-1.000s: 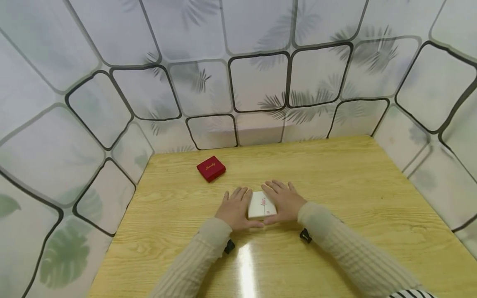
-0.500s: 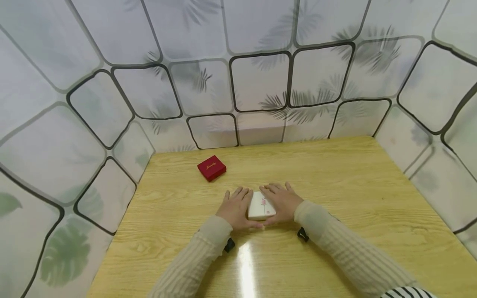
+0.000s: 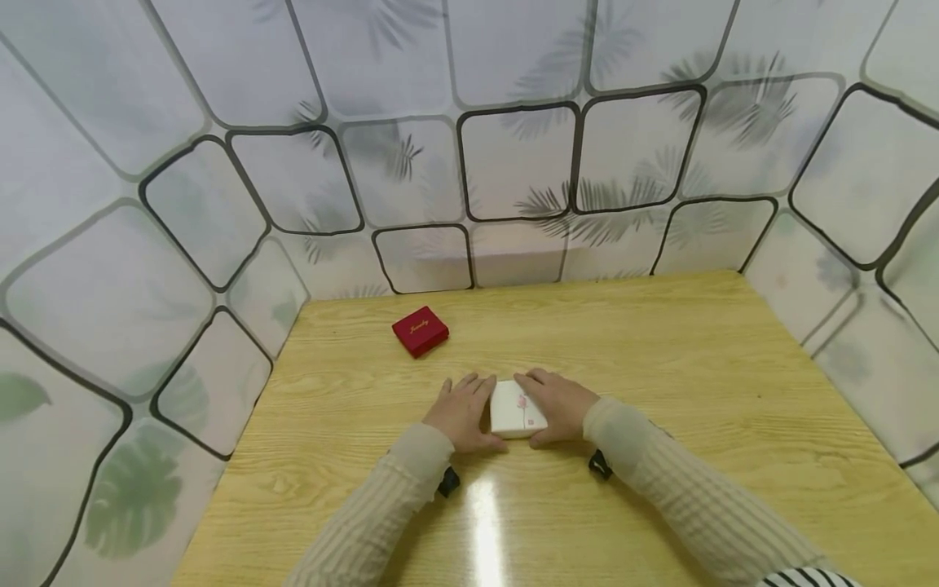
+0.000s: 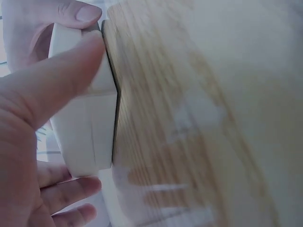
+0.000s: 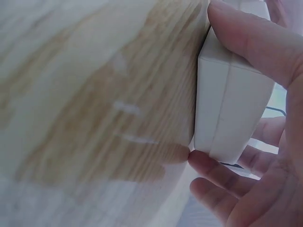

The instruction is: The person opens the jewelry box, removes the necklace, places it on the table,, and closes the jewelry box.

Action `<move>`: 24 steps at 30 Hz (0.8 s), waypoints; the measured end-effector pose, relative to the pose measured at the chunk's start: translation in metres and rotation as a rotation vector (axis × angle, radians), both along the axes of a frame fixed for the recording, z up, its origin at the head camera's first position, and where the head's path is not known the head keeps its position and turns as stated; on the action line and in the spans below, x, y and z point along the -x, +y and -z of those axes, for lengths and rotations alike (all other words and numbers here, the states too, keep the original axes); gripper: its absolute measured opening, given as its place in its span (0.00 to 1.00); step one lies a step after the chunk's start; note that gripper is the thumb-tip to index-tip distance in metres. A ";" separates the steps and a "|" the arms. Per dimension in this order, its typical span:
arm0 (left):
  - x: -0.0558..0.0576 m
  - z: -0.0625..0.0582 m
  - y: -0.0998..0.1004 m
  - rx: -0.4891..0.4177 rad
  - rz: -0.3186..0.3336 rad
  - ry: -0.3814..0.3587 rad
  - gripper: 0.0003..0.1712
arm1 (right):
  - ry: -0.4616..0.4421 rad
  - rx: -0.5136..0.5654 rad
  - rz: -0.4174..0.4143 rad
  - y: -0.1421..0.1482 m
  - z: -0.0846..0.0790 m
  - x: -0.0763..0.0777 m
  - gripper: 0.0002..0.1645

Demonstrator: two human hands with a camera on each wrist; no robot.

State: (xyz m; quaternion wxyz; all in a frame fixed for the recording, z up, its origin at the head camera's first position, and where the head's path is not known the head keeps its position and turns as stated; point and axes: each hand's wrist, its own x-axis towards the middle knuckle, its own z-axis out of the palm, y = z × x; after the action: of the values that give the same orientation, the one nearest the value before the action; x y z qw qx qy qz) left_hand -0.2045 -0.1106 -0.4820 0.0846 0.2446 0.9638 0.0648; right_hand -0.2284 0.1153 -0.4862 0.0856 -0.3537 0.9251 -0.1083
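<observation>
A small white box point(image 3: 517, 409) with a pink flower print lies on the wooden table between both hands. My left hand point(image 3: 462, 414) holds its left side, thumb at the near face and fingers round the far corner. From the right, my right hand point(image 3: 561, 406) grips it the same way, its fingers bent over the far corner. In the left wrist view, a thin seam runs along the side of the white box point(image 4: 90, 127). The right wrist view shows the box point(image 5: 232, 106) low against the tabletop, with the thumb across its near side.
A dark red box point(image 3: 421, 331) with gold lettering lies farther back and to the left on the table point(image 3: 660, 342). Patterned wall covering point(image 3: 513, 163) encloses the table at the back and sides. A bright reflection shows on the wood in front of the hands.
The thumbs, whose tips met in front of the white box, have drawn apart. The right hand's fingers have bent in more. The red box stays in place; the view has shifted slightly.
</observation>
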 end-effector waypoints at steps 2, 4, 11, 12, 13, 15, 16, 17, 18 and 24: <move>0.000 0.000 0.000 -0.013 -0.002 -0.015 0.66 | -0.001 0.023 -0.008 0.001 0.001 0.000 0.66; 0.000 0.000 0.000 -0.025 -0.002 -0.019 0.66 | -0.003 0.043 -0.018 0.001 0.001 0.000 0.66; -0.003 -0.002 0.000 -0.054 -0.006 -0.025 0.65 | -0.027 0.079 -0.016 0.003 0.001 -0.002 0.65; -0.003 -0.003 0.001 -0.060 -0.008 -0.027 0.65 | -0.033 0.085 -0.012 0.003 0.000 -0.003 0.65; -0.004 -0.003 0.001 -0.063 -0.009 -0.027 0.65 | -0.040 0.090 -0.009 0.003 0.000 -0.004 0.65; -0.005 -0.004 0.001 -0.071 -0.014 -0.025 0.65 | -0.051 0.095 -0.002 0.003 -0.002 -0.006 0.65; -0.006 -0.003 0.001 -0.072 -0.018 -0.025 0.65 | -0.058 0.098 0.003 0.003 -0.003 -0.006 0.65; -0.006 -0.003 0.002 -0.071 -0.022 -0.023 0.64 | -0.060 0.098 0.006 0.003 -0.003 -0.007 0.65; -0.006 -0.002 0.002 -0.071 -0.023 -0.017 0.64 | -0.061 0.098 0.006 0.003 -0.003 -0.007 0.65; -0.005 0.006 0.003 -0.092 -0.025 0.001 0.63 | -0.077 0.112 0.004 0.002 -0.004 -0.009 0.65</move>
State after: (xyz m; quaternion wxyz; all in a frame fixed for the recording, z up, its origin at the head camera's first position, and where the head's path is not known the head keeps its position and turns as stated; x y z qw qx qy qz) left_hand -0.1991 -0.1080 -0.4875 0.0722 0.2363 0.9627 0.1099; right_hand -0.2189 0.1173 -0.4819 0.1010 -0.3516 0.9144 -0.1735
